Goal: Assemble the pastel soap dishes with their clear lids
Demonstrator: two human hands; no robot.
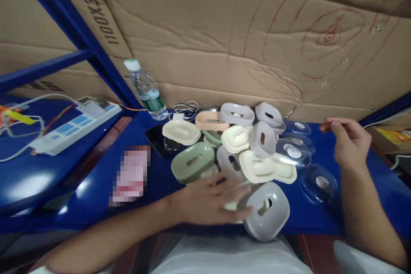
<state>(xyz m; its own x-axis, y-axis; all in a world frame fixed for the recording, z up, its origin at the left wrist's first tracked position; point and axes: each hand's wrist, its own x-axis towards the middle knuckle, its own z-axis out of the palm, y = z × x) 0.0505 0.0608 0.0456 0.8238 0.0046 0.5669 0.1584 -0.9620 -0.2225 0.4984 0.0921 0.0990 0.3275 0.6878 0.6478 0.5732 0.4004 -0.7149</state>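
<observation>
Cardboard (pixel 199 30) walls off the back of my view, and a blue frame post (pixel 105 72) slants down at the left, with a white power strip (pixel 80 128) and its wires beyond it. Nearer the pile, I have a water bottle (pixel 149 96) upright but tilted in my view, white cables (pixel 189 109), a dark phone-like slab (pixel 157 140) and a pixelated pink item (pixel 130 175). The soap dishes lie heaped mid-table: green dish (pixel 192 171), peach dish (pixel 205 125), cream trays (pixel 257 171) and several grey ones. Clear lids (pixel 317 183) lie along their right side. The front grey dish (pixel 278 218) sits at the table's near edge, tipped toward me. My left hand (pixel 213 201) is blurred over the heap's front, fingers spread, fingertips by that dish; I can't tell whether it holds anything. Blue table (pixel 324 147) shows between the lids and my raised right hand (pixel 353 141), whose fingers curl toward the thumb; how tightly, or around what, I cannot tell.
</observation>
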